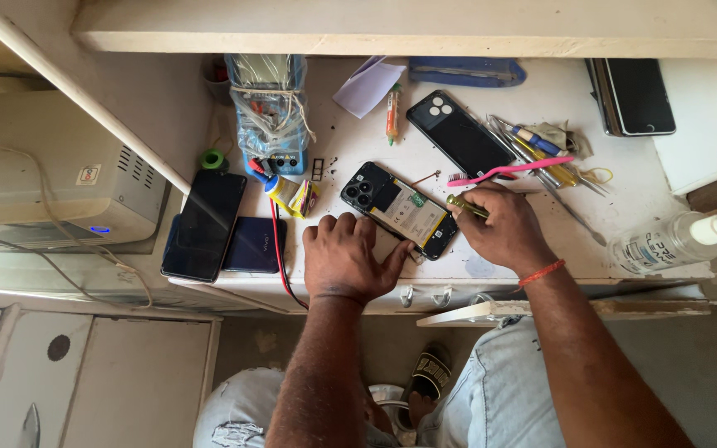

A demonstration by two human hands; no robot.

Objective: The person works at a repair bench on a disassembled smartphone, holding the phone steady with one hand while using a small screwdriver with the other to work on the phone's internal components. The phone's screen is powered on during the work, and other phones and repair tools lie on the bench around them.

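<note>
left hand (pixel 344 259) steadies opened phone (pixel 400 210); right hand (pixel 504 228) grips screwdriver (pixel 465 206).

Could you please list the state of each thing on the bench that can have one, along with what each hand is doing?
Opened phone: back cover off, insides showing, lying flat.
Left hand: pressing the opened phone's lower edge.
Right hand: gripping a screwdriver, tip at the phone.
Black phone: face down, back on.
Dark phone: screen off.
Spray bottle: lying on its side, capped.
Pink brush: resting across the tools.
</note>
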